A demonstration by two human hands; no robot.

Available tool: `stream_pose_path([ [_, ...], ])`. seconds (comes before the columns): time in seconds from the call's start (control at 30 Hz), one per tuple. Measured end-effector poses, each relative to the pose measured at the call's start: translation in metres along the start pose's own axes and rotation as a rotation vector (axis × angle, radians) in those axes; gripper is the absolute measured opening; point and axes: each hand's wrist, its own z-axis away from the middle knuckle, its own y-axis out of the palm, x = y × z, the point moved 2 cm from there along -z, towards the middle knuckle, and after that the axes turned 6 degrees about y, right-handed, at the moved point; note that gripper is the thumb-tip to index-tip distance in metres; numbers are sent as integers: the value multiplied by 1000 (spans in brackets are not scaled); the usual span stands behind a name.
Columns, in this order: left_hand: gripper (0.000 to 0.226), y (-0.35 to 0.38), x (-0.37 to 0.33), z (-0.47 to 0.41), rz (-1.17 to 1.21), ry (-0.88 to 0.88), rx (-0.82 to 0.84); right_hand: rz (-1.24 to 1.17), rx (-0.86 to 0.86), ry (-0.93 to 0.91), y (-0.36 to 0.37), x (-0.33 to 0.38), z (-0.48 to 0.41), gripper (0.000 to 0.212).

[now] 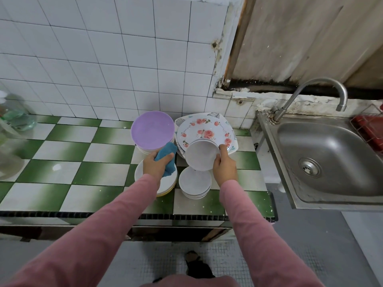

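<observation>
Green-checked counter (83, 172) first: looks nearly done, with purple plates (153, 130), floral plates (204, 129), white plates (168, 183) and bowl stack (194, 182) already sorted. Grips one white bowl (202, 156) in curled fingers of right hand (224, 166), tilted just above the bowl stack, and bunches blue cloth (167, 154) in closed left hand (154, 164), so probably leaves this piece to wipe. Shows no readable writing or brand.

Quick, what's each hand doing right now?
Left hand: grips the blue cloth.
Right hand: holds the white bowl, tilted, by its rim.
</observation>
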Motion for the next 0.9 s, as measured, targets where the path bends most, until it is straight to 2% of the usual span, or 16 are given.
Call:
stream_pose_path([
  [0.17, 32, -2, -1, -3, 12, 15, 6, -24, 6, 22, 6, 1, 2, 29],
  [0.5, 48, -8, -7, -8, 2, 22, 30, -207, 74, 92, 14, 8, 9, 21],
  [0.8, 40, -14, -7, -6, -3, 10, 41, -361, 155, 214, 8, 6, 9, 26],
  [0.9, 35, -14, -7, -2, 12, 7, 48, -511, 191, 237, 7, 4, 10, 38],
])
